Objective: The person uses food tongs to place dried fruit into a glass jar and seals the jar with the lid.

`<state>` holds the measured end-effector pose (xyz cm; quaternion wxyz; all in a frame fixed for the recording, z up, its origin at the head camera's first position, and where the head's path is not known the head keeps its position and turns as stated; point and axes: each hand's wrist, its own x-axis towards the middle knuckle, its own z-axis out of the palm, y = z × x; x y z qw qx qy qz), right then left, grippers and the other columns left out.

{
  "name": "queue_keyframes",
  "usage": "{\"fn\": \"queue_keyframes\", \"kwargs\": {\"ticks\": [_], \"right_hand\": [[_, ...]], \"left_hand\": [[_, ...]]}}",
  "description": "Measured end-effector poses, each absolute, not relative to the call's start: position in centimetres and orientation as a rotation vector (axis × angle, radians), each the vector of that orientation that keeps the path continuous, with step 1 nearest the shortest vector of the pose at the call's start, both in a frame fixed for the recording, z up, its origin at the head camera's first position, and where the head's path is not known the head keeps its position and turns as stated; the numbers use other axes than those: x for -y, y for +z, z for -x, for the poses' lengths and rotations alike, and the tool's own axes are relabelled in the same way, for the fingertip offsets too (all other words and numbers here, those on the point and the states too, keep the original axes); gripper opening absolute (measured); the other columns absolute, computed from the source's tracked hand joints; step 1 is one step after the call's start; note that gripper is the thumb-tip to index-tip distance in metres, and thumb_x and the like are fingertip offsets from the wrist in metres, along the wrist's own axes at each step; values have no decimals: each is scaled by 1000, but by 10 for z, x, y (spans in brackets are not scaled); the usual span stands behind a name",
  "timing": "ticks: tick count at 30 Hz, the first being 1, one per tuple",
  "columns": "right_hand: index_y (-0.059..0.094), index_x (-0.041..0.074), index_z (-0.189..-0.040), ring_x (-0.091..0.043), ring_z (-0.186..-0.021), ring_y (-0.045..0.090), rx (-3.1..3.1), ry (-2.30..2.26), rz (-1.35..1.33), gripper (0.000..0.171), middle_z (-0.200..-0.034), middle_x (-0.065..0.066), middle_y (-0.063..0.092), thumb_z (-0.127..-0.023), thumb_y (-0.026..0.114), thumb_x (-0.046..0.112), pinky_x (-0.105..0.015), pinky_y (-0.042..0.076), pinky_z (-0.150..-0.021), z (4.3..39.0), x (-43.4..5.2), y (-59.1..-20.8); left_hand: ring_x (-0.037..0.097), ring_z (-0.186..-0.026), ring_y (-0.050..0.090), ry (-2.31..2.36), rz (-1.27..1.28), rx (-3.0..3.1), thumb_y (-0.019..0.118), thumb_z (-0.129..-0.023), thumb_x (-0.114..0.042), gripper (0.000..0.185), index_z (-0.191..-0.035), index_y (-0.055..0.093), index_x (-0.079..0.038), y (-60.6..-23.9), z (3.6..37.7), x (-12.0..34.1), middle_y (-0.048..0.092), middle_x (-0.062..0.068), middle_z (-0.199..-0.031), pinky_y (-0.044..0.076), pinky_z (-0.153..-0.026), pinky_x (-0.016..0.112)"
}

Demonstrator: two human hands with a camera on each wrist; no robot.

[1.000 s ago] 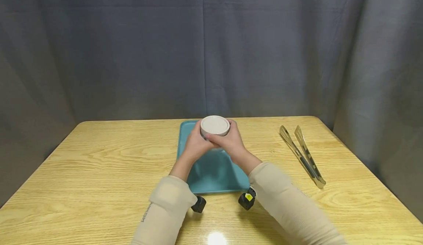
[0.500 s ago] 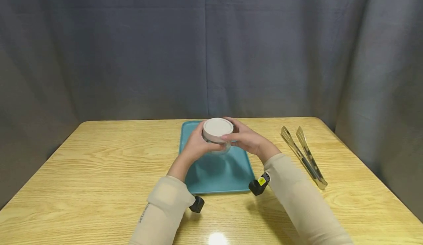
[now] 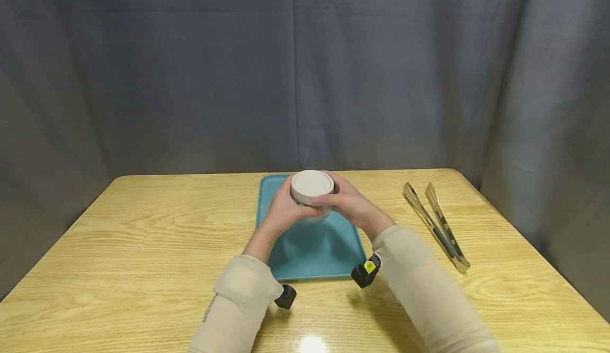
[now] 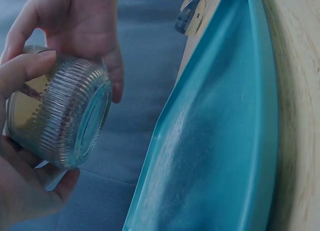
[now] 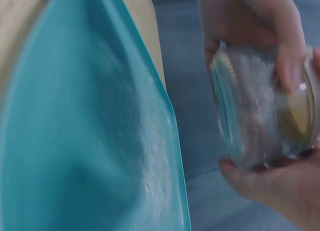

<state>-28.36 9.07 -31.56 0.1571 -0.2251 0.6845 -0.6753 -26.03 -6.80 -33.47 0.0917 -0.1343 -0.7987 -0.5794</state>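
A clear glass jar [image 4: 65, 111] with ribbed sides and a whitish round lid [image 3: 312, 183] is held up above the blue tray. My left hand [image 3: 284, 205] grips the glass, its thumb lying across the front just below the lid. From the other side my right hand [image 3: 350, 203] grips the lid, with its thumb on the front of the lid's rim. Seen in the right wrist view, the jar's base points toward the tray and the fingers of both hands surround the glass. The far-side fingers are mostly hidden in the head view.
The blue tray [image 3: 319, 258] lies on the wooden table [image 3: 167, 247] beneath the hands. Metal tongs [image 3: 436, 226] with dark grips lie spread on the table to the right. A grey curtain [image 3: 190, 78] hangs behind the table and along its sides.
The right hand swung outward to the right, then came slightly back left, its thumb staying at the lid's rim. The jar sits a little lower in the head view. The left hand barely moved.
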Motion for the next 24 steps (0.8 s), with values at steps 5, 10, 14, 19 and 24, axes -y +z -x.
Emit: {"fn": "queue_keyframes", "kwargs": {"ticks": [5,10,14,19,24], "right_hand": [[40,8,-123,-22,-104,43,-2150,-2031,584,58,-117,-10,45,-72,68,10,-38,36,-86,278,-78,-321],[39,6,-121,-21,-103,43,-2302,-2169,372,60,-115,-9,44,-70,71,14,-36,38,-84,268,-61,-325],[35,4,-122,-22,-103,43,-2313,-2290,241,66,-116,-10,42,-69,72,16,-34,40,-83,261,-50,-326],[30,4,-124,-23,-106,40,-2291,-2217,280,69,-119,-11,37,-70,71,15,-35,38,-85,260,-54,-322],[22,8,-131,-23,-112,35,-2149,-1933,460,74,-125,-10,32,-73,67,14,-39,32,-90,271,-77,-313]], "left_hand": [[20,-103,43,-1669,340,2348,80,-58,-16,82,-126,36,-10,-337,263,65,46,6,-118,39,-83,37],[23,-103,46,-1519,241,2375,80,-57,-21,82,-126,37,-10,-338,264,61,48,9,-117,40,-81,38],[26,-102,48,-1431,183,2385,79,-57,-22,80,-125,38,-9,-337,263,59,50,12,-115,41,-81,39],[26,-105,45,-1496,227,2362,79,-58,-19,80,-126,37,-7,-338,263,63,48,12,-117,39,-83,40],[21,-106,41,-1731,351,2350,79,-58,-13,80,-126,36,-9,-337,262,71,44,6,-119,38,-85,38]]}}
